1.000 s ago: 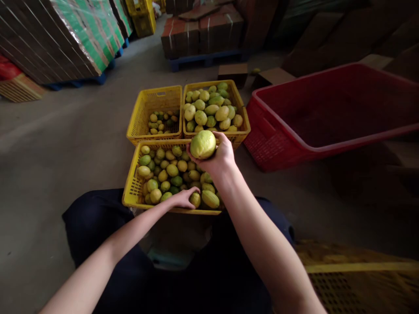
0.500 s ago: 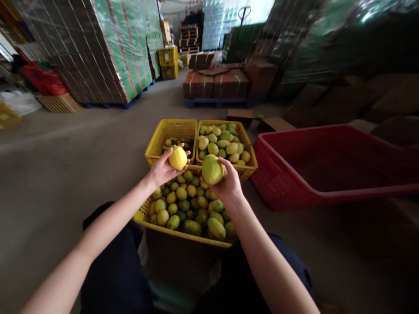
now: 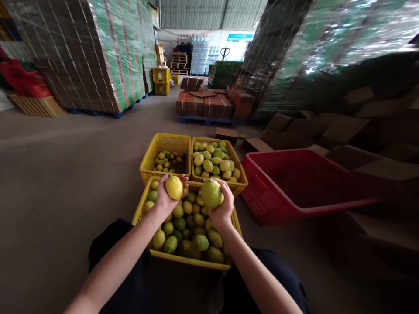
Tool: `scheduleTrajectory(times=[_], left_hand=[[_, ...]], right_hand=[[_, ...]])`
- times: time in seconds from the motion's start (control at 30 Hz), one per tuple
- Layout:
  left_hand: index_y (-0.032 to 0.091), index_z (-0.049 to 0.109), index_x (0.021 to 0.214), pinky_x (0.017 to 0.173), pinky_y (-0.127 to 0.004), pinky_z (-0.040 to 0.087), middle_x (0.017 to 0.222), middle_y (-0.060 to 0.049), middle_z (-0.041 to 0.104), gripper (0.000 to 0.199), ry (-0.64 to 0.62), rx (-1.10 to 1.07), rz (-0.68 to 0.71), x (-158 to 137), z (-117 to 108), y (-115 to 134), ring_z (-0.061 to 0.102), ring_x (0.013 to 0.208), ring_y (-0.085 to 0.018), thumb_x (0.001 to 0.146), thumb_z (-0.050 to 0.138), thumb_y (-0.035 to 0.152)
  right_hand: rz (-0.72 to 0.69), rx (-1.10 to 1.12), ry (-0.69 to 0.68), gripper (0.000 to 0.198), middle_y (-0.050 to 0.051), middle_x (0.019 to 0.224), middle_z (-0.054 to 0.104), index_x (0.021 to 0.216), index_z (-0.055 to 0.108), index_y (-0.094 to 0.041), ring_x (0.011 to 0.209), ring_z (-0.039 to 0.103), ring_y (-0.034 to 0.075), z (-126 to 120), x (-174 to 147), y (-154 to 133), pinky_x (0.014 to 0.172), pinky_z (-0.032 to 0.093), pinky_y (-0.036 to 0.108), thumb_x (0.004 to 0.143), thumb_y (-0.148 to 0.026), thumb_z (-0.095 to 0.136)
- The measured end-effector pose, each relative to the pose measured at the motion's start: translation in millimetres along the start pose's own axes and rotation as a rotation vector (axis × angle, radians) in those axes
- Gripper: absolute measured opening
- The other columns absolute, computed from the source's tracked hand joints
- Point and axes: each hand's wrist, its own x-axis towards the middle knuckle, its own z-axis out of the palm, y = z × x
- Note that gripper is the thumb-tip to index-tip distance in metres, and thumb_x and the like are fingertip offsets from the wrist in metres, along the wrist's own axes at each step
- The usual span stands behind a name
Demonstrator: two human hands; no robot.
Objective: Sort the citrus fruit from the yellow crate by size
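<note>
The left hand (image 3: 163,199) cups a ridged yellow fruit (image 3: 174,187), the right hand (image 3: 225,204) grips a rounded green fruit (image 3: 212,193), both above the straight-rimmed plastic crate (image 3: 190,260); grey floor (image 3: 65,174) spreads leftward, a red tub (image 3: 262,205) bounds the right.

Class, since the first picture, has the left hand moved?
Yes: the left hand went from the near side of the front crate toward its far side, now holding a yellow fruit.

The left forearm (image 3: 124,258) and right forearm (image 3: 254,268) slant forward and inward over the parted legs (image 3: 106,240). The left hand (image 3: 164,198) is palm up, fingers curled; the right hand (image 3: 225,207) cups inward nearby.
</note>
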Motion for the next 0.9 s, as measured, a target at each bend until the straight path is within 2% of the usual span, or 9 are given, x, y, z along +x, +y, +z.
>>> scheduleTrajectory(times=[0.1,0.17,0.23,0.43,0.5,0.63,0.7,0.77,0.9], left_hand=[[0.013,0.071,0.074,0.055,-0.024,0.052,0.077,-0.010,0.074,0.038,-0.064,0.134,0.229,1,1,-14,0.069,0.068,-0.019,0.087,0.047,0.040],[0.016,0.070,0.068,0.066,-0.027,0.054,0.076,-0.008,0.074,0.035,-0.100,0.251,0.379,1,-2,-28,0.070,0.079,-0.022,0.083,0.051,0.041],[0.018,0.067,0.063,0.075,-0.030,0.054,0.073,-0.007,0.073,0.034,-0.085,0.338,0.451,0,-6,-39,0.070,0.086,-0.024,0.081,0.052,0.042],[0.021,0.062,0.057,0.084,-0.031,0.051,0.071,-0.006,0.071,0.032,-0.081,0.413,0.447,-1,-16,-39,0.068,0.095,-0.026,0.080,0.054,0.041],[0.021,0.062,0.057,0.084,-0.031,0.051,0.071,-0.006,0.071,0.031,-0.062,0.409,0.444,-2,-17,-36,0.067,0.096,-0.026,0.081,0.054,0.039],[0.021,0.061,0.055,0.081,-0.029,0.052,0.069,-0.006,0.070,0.032,-0.078,0.450,0.492,0,-14,-32,0.068,0.091,-0.025,0.080,0.052,0.038],[0.021,0.060,0.053,0.077,-0.029,0.053,0.064,-0.006,0.068,0.034,-0.065,0.439,0.449,4,-11,-27,0.069,0.083,-0.024,0.080,0.049,0.039],[0.021,0.056,0.051,0.072,-0.029,0.053,0.056,-0.005,0.064,0.035,-0.011,0.379,0.344,9,-9,-21,0.069,0.077,-0.023,0.079,0.047,0.040],[0.021,0.054,0.051,0.069,-0.029,0.055,0.052,-0.004,0.060,0.038,0.046,0.285,0.230,14,-11,-8,0.069,0.072,-0.022,0.080,0.050,0.046]], right_hand=[[-0.143,-0.037,0.019,0.026,0.002,0.089,0.071,0.086,0.071,-0.023,0.089,0.063,0.022,5,-6,3,0.087,0.048,0.035,0.084,-0.039,0.051],[-0.179,-0.073,-0.022,0.026,0.001,0.094,0.070,0.093,0.071,-0.026,0.092,0.062,0.023,7,-13,9,0.089,0.047,0.036,0.084,-0.040,0.051],[-0.203,-0.126,-0.086,0.028,0.002,0.099,0.070,0.100,0.071,-0.028,0.096,0.062,0.024,6,-20,16,0.092,0.047,0.038,0.085,-0.041,0.051],[-0.315,-0.219,-0.243,0.033,0.004,0.105,0.069,0.112,0.066,-0.029,0.099,0.062,0.024,-8,-26,24,0.094,0.047,0.042,0.085,-0.039,0.052],[-0.322,-0.233,-0.272,0.035,0.004,0.105,0.069,0.113,0.065,-0.028,0.097,0.063,0.025,-10,-28,22,0.092,0.049,0.042,0.079,-0.039,0.060],[-0.266,-0.261,-0.244,0.046,0.005,0.099,0.070,0.106,0.065,-0.025,0.089,0.066,0.025,-4,-26,16,0.088,0.053,0.042,0.063,-0.034,0.078],[-0.281,-0.324,-0.272,0.047,0.005,0.097,0.071,0.104,0.065,-0.025,0.087,0.067,0.025,-1,-19,11,0.086,0.054,0.041,0.060,-0.031,0.081],[-0.373,-0.456,-0.419,0.045,0.006,0.101,0.071,0.105,0.066,-0.026,0.087,0.067,0.025,2,-8,-1,0.084,0.055,0.041,0.063,-0.031,0.081],[-0.759,-0.804,-0.982,0.042,0.009,0.106,0.070,0.116,0.064,-0.029,0.081,0.066,0.024,15,-2,-54,0.066,0.054,0.034,0.074,-0.031,0.071]])
